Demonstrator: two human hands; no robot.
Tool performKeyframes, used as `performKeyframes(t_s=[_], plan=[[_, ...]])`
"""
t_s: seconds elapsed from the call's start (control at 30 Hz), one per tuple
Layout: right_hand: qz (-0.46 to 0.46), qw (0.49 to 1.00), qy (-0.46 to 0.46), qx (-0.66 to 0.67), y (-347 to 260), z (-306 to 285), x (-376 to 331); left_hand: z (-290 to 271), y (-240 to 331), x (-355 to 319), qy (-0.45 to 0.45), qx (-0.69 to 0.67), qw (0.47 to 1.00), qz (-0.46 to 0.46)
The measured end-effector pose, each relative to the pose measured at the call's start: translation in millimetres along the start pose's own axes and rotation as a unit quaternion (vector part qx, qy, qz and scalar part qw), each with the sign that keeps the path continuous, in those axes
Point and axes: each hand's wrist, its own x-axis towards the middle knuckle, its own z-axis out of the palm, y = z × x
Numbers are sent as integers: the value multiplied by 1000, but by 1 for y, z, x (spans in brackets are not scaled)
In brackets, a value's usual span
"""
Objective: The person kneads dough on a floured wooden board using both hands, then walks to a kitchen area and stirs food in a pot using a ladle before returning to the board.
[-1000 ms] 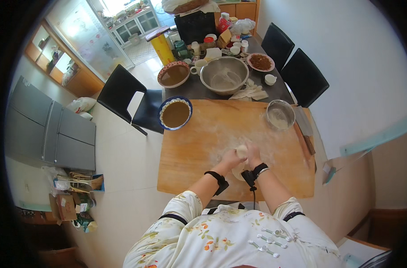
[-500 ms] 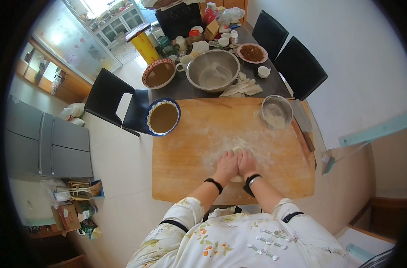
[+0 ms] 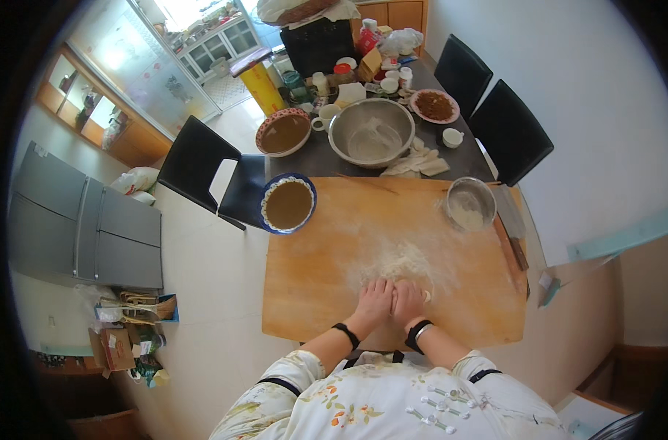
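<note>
My left hand (image 3: 375,298) and my right hand (image 3: 408,301) press side by side on a lump of dough (image 3: 426,295) near the front of the wooden board (image 3: 304,279). Their fingers curl down over it, so most of the dough is hidden and only a pale bit shows at the right. Loose flour (image 3: 403,260) is scattered on the wood just beyond my fingertips.
A small steel bowl with flour (image 3: 471,204) stands at the board's far right, beside a cleaver (image 3: 511,220). At the far left sits a blue-rimmed bowl of brown liquid (image 3: 288,204). Behind are a large steel bowl (image 3: 371,132), a patterned bowl (image 3: 283,133) and white gloves (image 3: 417,160).
My hands have drawn back toward me over the board, uncovering floured wood ahead of them. The whole view has shifted, with the table lower and further right.
</note>
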Motion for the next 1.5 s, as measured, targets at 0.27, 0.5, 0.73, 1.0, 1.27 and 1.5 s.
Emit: performKeyframes(t_s=[0.27, 0.5, 0.73, 1.0, 1.27, 1.5], plan=[[142, 980, -133, 41, 29, 6, 67, -22, -1, 62, -167, -85, 976, -107], [-28, 999, 28, 14, -36, -15, -3, 38, -7, -38, 33, -85, 993, -80], [64, 996, -30, -55, 10, 13, 61, 3, -13, 48, -139, 2, 984, -109], [16, 997, 24, 66, -29, -51, 1, -2, 5, -19, -62, -115, 991, 42], [-4, 998, -11, -58, 4, -1, 41, 0, -6, 23, -118, 25, 992, -48], [211, 946, -39, 244, 22, -58, 57, -43, -20, 24, -221, -111, 955, -166]])
